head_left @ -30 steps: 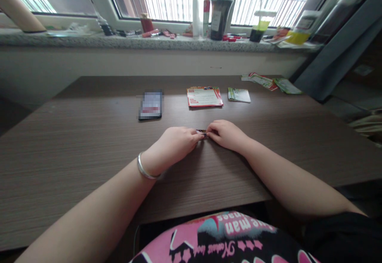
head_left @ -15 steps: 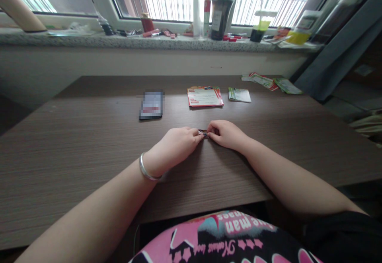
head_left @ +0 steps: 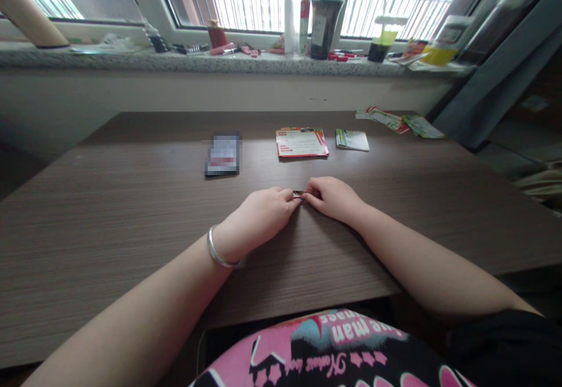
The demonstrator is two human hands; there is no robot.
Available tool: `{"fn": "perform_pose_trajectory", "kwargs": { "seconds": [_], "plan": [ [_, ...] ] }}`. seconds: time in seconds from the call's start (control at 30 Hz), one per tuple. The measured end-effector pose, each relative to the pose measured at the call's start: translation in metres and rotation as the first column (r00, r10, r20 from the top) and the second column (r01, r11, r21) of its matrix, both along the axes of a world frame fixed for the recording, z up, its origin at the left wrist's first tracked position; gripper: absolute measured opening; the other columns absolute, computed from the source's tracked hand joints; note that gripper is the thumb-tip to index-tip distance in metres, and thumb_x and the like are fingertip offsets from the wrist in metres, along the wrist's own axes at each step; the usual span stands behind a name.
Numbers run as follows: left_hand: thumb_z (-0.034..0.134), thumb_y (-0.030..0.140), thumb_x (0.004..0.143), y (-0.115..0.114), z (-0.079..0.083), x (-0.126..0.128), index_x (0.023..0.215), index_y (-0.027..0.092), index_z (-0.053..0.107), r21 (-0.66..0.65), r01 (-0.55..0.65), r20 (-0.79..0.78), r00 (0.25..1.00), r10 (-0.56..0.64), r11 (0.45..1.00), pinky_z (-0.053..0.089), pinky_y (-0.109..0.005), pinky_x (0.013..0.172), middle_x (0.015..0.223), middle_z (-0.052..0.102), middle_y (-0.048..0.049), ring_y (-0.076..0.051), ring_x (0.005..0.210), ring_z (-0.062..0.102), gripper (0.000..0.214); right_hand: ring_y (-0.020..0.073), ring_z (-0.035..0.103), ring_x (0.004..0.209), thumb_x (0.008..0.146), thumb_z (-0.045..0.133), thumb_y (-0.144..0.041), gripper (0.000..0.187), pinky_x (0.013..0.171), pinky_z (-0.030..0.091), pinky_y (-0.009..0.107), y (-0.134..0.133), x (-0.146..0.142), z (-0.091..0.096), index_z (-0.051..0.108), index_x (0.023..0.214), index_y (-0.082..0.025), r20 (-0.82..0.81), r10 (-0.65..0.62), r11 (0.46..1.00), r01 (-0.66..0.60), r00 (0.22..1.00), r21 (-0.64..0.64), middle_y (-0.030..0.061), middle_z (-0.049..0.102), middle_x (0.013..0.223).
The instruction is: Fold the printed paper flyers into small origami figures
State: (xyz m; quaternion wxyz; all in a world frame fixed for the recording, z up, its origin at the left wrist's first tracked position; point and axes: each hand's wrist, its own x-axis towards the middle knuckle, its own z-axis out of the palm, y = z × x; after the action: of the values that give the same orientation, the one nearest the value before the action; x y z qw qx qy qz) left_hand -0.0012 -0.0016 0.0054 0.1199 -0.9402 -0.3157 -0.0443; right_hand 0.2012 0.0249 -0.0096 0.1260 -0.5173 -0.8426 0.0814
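Observation:
My left hand point(head_left: 268, 210), with a silver bangle at its wrist, is closed on the left end of a small, dark-patterned card point(head_left: 298, 195). Thumb and fingertips of my right hand point(head_left: 330, 195) pinch the card's other end. Only a narrow strip shows between the two hands, so its full shape is hidden. Both hands rest low over the wooden table. Beyond them lie a stack of red-edged cards point(head_left: 302, 143) and a smaller pile of green-and-white cards point(head_left: 353, 140).
A phone-like dark rectangle point(head_left: 223, 154), its face blurred out, lies left of the cards. More cards point(head_left: 386, 119) spread at the back right of the table point(head_left: 109, 199). Bottles, a lidded cup point(head_left: 325, 24) and small items crowd the windowsill point(head_left: 263, 66).
My right fingertips have shifted slightly left, closer to the left hand, and less of the card shows between them. Everything else on the table stays put.

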Motion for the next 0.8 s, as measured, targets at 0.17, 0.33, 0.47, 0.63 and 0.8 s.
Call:
{"fn": "perform_pose_trajectory", "kwargs": {
  "seconds": [0.17,0.33,0.47,0.63,0.8],
  "plan": [
    [0.044,0.016,0.093,-0.0006,-0.0044,0.0011,0.114,0.014,0.061,0.026,-0.001,-0.011,1.000,0.001,1.000,0.048,-0.030,0.073,0.097,0.062,-0.0091,-0.018,0.083,0.059,0.027,0.0182,0.059,0.080,0.090,0.053,-0.035,0.019,0.067,0.037,0.027,-0.0016,-0.0031,0.0017,0.062,0.081,-0.020,0.077,0.010,1.000,-0.012,0.997,0.026,0.0052,0.068,0.086],
    [0.041,0.015,0.094,-0.0015,-0.0049,0.0014,0.117,0.014,0.059,0.018,0.000,-0.010,1.000,0.000,1.000,0.049,-0.033,0.072,0.099,0.063,-0.0084,-0.021,0.084,0.059,0.029,0.0203,0.059,0.086,0.091,0.051,-0.033,0.020,0.072,0.039,0.029,-0.0018,-0.0046,0.0014,0.062,0.082,-0.019,0.111,0.013,0.999,-0.017,0.994,0.030,0.0073,0.068,0.090],
    [0.043,0.018,0.094,-0.0017,-0.0024,0.0010,0.118,0.015,0.059,-0.002,0.002,-0.007,1.000,-0.002,1.000,0.049,-0.033,0.075,0.100,0.063,-0.0081,-0.021,0.085,0.060,0.029,0.0200,0.059,0.087,0.093,0.048,-0.035,0.024,0.074,0.039,0.030,-0.0020,-0.0024,0.0021,0.062,0.083,-0.019,0.091,0.046,0.999,-0.049,0.995,0.024,0.0070,0.068,0.090],
    [0.044,0.017,0.093,-0.0025,-0.0017,0.0024,0.119,0.013,0.058,-0.024,-0.005,0.001,1.000,0.005,1.000,0.050,-0.034,0.079,0.102,0.063,-0.0097,-0.021,0.089,0.060,0.030,0.0189,0.059,0.087,0.091,0.051,-0.034,0.022,0.077,0.039,0.029,-0.0006,-0.0010,0.0026,0.063,0.082,-0.019,0.062,0.061,0.998,-0.060,0.996,-0.018,0.0066,0.068,0.089],
    [0.044,0.016,0.092,-0.0019,0.0032,0.0022,0.118,0.015,0.060,-0.057,-0.013,-0.008,1.000,0.013,0.998,0.051,-0.034,0.078,0.101,0.065,-0.0082,-0.021,0.087,0.062,0.030,0.0197,0.059,0.088,0.091,0.051,-0.033,0.021,0.077,0.039,0.029,-0.0008,-0.0037,0.0026,0.064,0.082,-0.019,0.065,0.023,0.999,-0.021,0.998,-0.034,0.0066,0.069,0.090]
  ]
}}
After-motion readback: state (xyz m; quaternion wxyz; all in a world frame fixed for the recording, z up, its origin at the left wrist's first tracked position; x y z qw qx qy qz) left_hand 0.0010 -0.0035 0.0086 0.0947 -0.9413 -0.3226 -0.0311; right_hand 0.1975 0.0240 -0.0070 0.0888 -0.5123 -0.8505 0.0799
